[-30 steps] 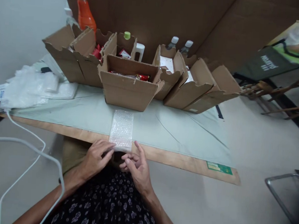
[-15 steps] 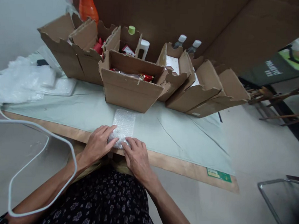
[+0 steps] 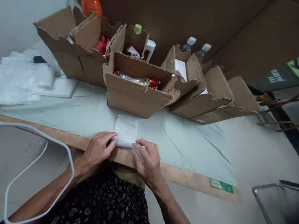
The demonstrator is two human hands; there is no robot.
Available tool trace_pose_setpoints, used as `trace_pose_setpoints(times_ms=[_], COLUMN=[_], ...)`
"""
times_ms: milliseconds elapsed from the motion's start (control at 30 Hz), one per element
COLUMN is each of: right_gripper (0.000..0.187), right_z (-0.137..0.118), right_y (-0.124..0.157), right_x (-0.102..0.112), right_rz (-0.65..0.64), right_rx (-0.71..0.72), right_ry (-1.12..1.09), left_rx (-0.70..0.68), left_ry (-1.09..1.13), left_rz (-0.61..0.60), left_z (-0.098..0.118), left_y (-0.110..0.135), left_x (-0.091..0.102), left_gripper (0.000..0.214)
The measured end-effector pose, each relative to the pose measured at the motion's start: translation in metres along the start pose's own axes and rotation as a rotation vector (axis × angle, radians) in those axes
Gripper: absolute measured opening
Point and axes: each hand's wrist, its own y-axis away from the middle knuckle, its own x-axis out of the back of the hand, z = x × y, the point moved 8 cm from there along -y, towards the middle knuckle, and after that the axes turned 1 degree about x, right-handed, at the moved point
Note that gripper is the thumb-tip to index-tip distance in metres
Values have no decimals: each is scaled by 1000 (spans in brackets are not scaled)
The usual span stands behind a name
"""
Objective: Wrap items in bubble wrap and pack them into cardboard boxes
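Note:
A small flat rectangle of bubble wrap lies on the pale green cloth at the table's front edge. My left hand pinches its lower left edge between thumb and fingers. At the lower right corner, the thumb and curled fingers of my right hand grip the wrap. Whether anything is inside the wrap I cannot tell. Straight behind it stands an open cardboard bin holding red and clear plastic-wrapped items.
More cardboard bins line the back, with an orange bottle behind them. Bubble wrap is heaped at the left. A white bent tube juts across the left front. A metal frame stands at the lower right.
My hands have moved apart, the right one shifting rightward to the corner of the wrap. More of the bubble wrap's near part shows between them. The camera view has shifted slightly.

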Motion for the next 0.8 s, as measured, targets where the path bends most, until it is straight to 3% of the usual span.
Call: trace_pose_setpoints(times_ms=[167,367,467,567,700,800], right_gripper=[24,26,29,30,28,25], right_z=[3,26,32,34,38,50], right_y=[-10,-27,-33,-38,-44,-53], right_x=[-34,-38,-29,-27,-47,-49], right_rz=[-231,-335,-300,-238,-330,-288], right_rx=[97,-37,-74,-24,86,-11], right_ry=[68,-138,-61,61,59,-37], left_rx=[31,-100,-71,-32,85,326], left_ry=[-29,-4,-13,-84,-77,137], left_rz=[24,-52,-29,-10,3,51], left_z=[-7,4,-3,-14,-26,-38], left_y=[-3,4,-8,-26,-34,-20], left_x=[-1,7,3,-6,-7,2], left_gripper=[24,26,19,18,23,32])
